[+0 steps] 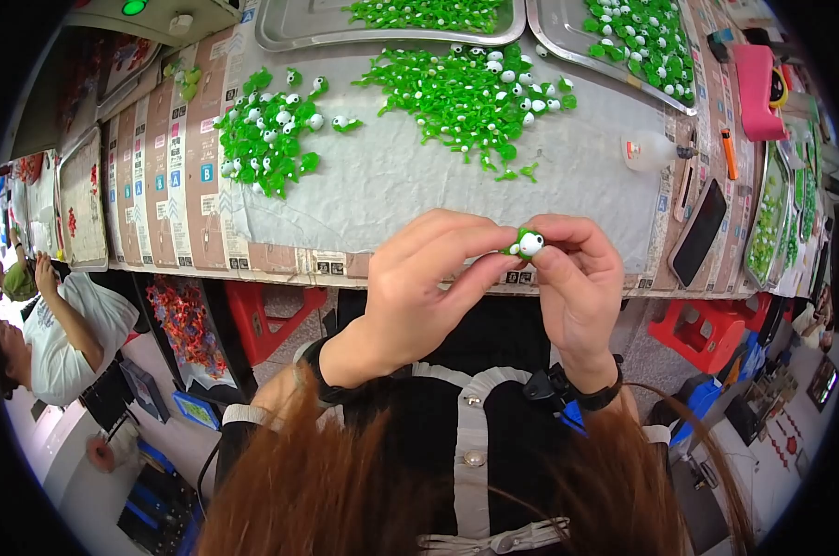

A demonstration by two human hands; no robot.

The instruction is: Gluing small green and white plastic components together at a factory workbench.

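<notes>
My left hand (419, 283) and my right hand (581, 283) meet just over the table's front edge. Between their fingertips is a small green plastic figure with a white eyeball (530, 244) that has a dark pupil. Thumb and forefinger of each hand pinch it from either side, and the fingers cover part of it. Beyond my hands, on a grey cloth (364, 185), lies a pile of small green figure parts (447, 111), white eyeballs mixed in at its right side. A second pile of green pieces with white eyeballs (271, 134) lies farther left.
Metal trays (391, 40) of green parts stand at the back. To the right are a clear bottle (648, 150), a phone (697, 232), an orange cutter (729, 153) and a pink holder (760, 93). Red stools (697, 332) stand below; another person (72, 329) sits at left.
</notes>
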